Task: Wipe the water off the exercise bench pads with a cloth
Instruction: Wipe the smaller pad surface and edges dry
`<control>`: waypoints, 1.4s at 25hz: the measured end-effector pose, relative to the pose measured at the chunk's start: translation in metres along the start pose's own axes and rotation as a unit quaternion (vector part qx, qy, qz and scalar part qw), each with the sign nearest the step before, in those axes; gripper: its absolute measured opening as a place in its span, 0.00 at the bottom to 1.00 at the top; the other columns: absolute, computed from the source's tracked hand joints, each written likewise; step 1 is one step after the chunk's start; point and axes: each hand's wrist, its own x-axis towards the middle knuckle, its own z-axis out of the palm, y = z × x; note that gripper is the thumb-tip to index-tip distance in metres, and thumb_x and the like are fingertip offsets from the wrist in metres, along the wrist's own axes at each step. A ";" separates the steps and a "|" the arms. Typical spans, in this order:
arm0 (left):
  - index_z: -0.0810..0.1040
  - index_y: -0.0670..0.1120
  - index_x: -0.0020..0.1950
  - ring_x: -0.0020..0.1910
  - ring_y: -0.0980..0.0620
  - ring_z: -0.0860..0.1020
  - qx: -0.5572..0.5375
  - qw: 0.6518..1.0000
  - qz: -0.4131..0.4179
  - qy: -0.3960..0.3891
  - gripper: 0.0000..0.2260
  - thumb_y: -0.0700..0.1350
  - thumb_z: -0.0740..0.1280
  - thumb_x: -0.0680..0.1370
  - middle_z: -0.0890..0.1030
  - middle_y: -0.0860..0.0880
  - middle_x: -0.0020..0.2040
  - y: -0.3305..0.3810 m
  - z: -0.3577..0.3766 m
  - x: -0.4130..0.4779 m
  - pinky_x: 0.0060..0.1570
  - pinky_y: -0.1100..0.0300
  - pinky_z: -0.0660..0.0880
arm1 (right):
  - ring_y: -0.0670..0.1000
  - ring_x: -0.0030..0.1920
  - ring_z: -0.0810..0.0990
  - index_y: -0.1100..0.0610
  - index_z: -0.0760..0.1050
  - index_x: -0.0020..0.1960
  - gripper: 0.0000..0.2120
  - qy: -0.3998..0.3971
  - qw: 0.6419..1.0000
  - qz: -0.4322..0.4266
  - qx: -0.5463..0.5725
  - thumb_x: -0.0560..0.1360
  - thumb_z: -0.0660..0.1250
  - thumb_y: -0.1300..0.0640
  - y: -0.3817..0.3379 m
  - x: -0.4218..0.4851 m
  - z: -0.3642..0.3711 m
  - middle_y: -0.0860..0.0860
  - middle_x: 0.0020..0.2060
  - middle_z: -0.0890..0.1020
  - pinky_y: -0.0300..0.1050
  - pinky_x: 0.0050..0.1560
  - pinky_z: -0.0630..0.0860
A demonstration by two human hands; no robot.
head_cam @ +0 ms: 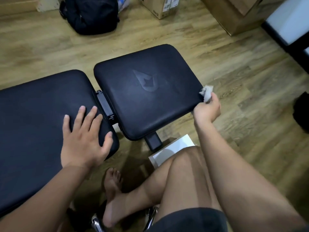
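Observation:
Two black bench pads lie side by side over the wooden floor. The long back pad (pixel 36 114) fills the left, and my left hand (pixel 84 136) rests flat on its right end with fingers spread. The smaller seat pad (pixel 147 91) sits at centre with an embossed logo. My right hand (pixel 207 109) grips a small crumpled grey cloth (pixel 207 93) at the seat pad's right edge. I cannot make out any water drops on either pad.
A black backpack (pixel 91 14) and cardboard boxes (pixel 234 12) stand on the floor at the back. A white box (pixel 168 150) lies under the seat pad by my knee. My bare legs and foot (pixel 112 190) sit below the bench, near chrome tubing (pixel 96 221).

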 end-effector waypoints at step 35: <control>0.46 0.56 0.81 0.80 0.47 0.38 0.018 0.992 -0.073 -0.097 0.31 0.63 0.40 0.77 0.44 0.50 0.82 -0.048 -0.012 0.075 0.74 0.35 0.39 | 0.58 0.37 0.75 0.51 0.81 0.51 0.08 -0.335 0.695 -0.588 -0.244 0.73 0.70 0.55 -0.081 -0.141 0.082 0.53 0.40 0.72 0.47 0.33 0.73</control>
